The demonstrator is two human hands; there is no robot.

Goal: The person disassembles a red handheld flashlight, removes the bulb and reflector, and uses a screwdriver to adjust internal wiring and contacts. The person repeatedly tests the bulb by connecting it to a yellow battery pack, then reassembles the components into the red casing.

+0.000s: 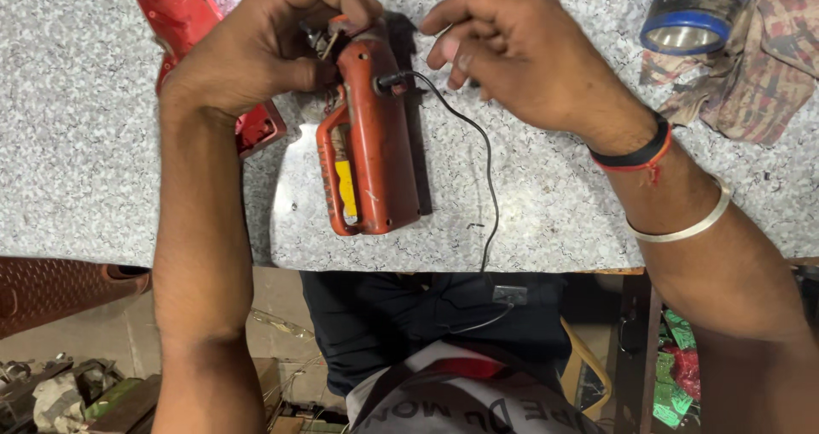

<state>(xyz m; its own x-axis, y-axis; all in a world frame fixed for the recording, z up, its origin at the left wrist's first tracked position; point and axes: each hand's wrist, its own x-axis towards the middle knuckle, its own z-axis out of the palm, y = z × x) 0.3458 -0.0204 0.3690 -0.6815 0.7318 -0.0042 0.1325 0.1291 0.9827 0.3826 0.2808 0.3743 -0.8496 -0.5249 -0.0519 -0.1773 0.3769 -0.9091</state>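
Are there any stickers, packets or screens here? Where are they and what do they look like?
Yellow label: a narrow upright rectangle on the orange tool lying on the grey speckled counter, inside its handle loop, below the left hand.
Green and red packets: shiny crinkled wrappers under the counter, at the lower right.
No screens or signs in view.

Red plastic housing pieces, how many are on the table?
2. One red housing with a handle lies mid-table under the left hand; another red piece lies at the upper left, partly hidden by that arm.
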